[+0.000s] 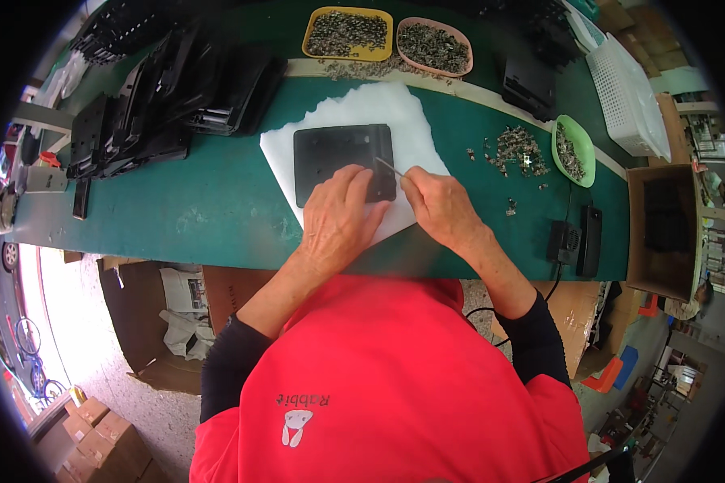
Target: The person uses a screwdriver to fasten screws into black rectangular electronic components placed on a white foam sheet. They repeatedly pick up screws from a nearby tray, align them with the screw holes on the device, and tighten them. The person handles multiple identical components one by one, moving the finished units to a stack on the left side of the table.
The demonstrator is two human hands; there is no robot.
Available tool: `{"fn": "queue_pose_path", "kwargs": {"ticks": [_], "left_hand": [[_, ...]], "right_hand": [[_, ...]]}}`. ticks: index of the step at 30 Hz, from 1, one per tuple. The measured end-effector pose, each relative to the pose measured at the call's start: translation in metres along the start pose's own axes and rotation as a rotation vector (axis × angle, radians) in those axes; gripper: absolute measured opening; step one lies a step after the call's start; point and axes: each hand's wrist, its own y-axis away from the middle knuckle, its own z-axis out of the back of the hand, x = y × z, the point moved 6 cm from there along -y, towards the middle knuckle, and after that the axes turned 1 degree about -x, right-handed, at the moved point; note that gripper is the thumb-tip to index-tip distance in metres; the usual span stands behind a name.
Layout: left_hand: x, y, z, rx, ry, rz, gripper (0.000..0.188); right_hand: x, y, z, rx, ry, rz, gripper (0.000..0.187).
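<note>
On white foam (pixel 415 125), see black panel (pixel 330 153) under left hand (pixel 334 213), with fingers outstretched over it, plus thin metal tool (pixel 389 166) pinched in right hand (pixel 443 205). Press flat; keep tool tip steady, clear of left fingertips.

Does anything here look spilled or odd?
Yes: metal parts lie loose on the bench beside the green tray, and more in front of the yellow tray and pink tray, perhaps spilled. The foam under the black panel has a ragged upper edge, as if torn.
</note>
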Motion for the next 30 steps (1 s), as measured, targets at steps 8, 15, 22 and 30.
{"fn": "queue_pose_path", "kwargs": {"ticks": [8,15,22,30], "left_hand": [[-0.002,-0.016,-0.018,0.034,-0.072,0.061,0.057],[0.001,-0.007,-0.013,-0.016,-0.023,-0.021,0.040],[0.005,-0.001,-0.008,-0.054,0.022,-0.070,0.027],[-0.011,0.010,-0.001,0.032,-0.108,-0.258,0.036]], "right_hand": [[-0.005,-0.018,-0.005,-0.033,0.153,0.085,0.009],[-0.025,-0.029,0.008,-0.296,-0.900,-0.147,0.023],[-0.022,-0.009,0.011,-0.236,-0.303,0.007,0.015],[0.009,-0.006,0.013,-0.350,-0.167,0.200,0.022]]}}
